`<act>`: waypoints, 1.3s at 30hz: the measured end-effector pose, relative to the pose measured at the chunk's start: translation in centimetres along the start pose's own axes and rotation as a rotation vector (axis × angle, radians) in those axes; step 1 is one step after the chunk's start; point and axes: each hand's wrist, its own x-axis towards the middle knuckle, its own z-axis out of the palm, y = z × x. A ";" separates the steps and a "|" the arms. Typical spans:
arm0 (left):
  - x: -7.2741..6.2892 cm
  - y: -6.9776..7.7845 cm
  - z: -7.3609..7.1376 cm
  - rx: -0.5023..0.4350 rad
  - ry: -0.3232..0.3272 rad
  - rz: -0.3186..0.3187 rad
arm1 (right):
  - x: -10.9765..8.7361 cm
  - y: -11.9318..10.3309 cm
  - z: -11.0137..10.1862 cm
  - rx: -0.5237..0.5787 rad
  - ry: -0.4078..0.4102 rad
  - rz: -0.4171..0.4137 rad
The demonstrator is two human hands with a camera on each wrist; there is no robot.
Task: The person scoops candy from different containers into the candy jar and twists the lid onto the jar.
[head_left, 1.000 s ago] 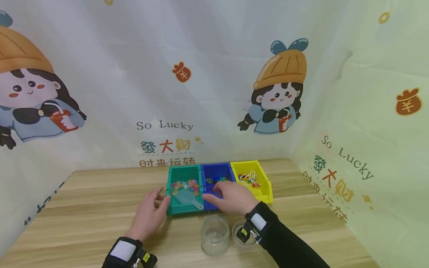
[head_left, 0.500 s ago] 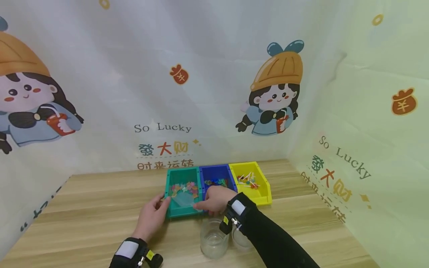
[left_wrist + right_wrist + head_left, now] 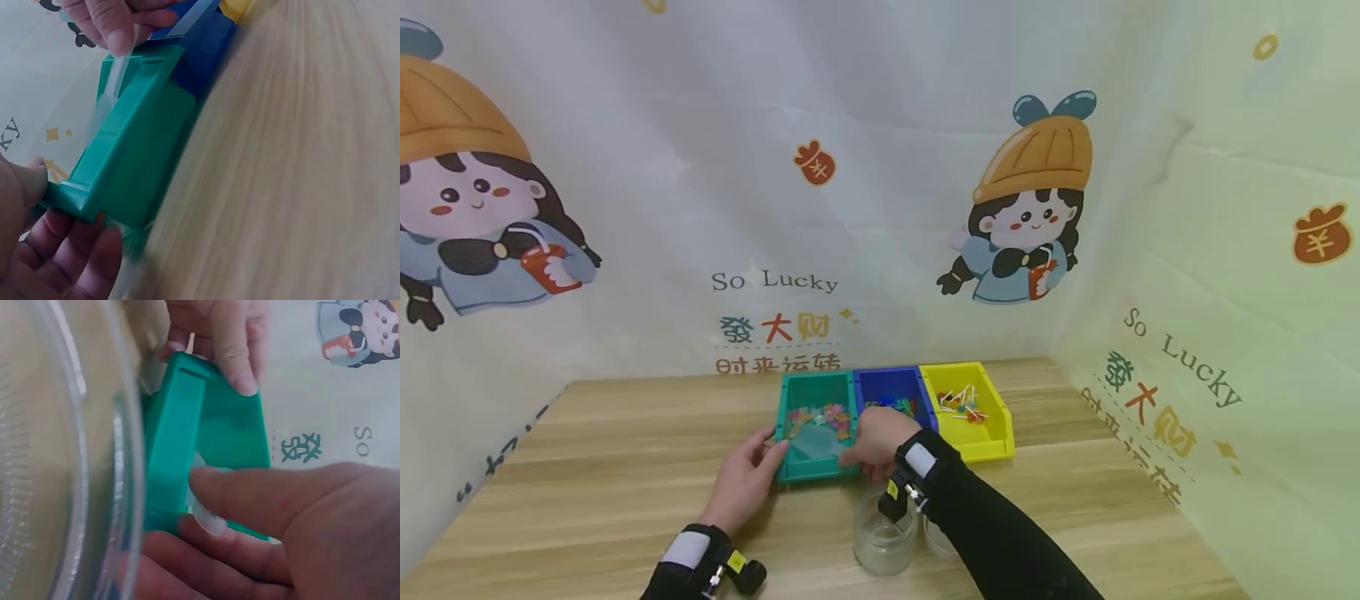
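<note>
My left hand (image 3: 747,479) holds the left wall of the green bin (image 3: 811,473); in the left wrist view its thumb lies over the rim and its fingers curl below. Inside the bin is a translucent scoop (image 3: 815,442), next to small pastel star-shaped pieces (image 3: 835,415). Between thumb and fingers, my right hand (image 3: 882,440) pinches the scoop's handle (image 3: 209,519) at the bin's front right corner. This hand covers the front of the blue bin (image 3: 887,382), which contains small dark shiny pieces.
A yellow bin (image 3: 992,450) on the right contains white sticks with coloured ends (image 3: 966,404). In front of the bins stands a clear jar (image 3: 883,550). A round clear piece (image 3: 938,542) beside it is partly hidden by my right sleeve. A printed curtain (image 3: 880,208) hangs behind the table.
My right hand has come left and down from over the blue bin and taken hold of the scoop's handle. My left hand has stayed at the green bin's left side.
</note>
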 end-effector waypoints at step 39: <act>0.4 -0.6 0.1 0.001 0.016 0.041 | 0.0 -6.9 -0.5 -0.360 0.384 -0.189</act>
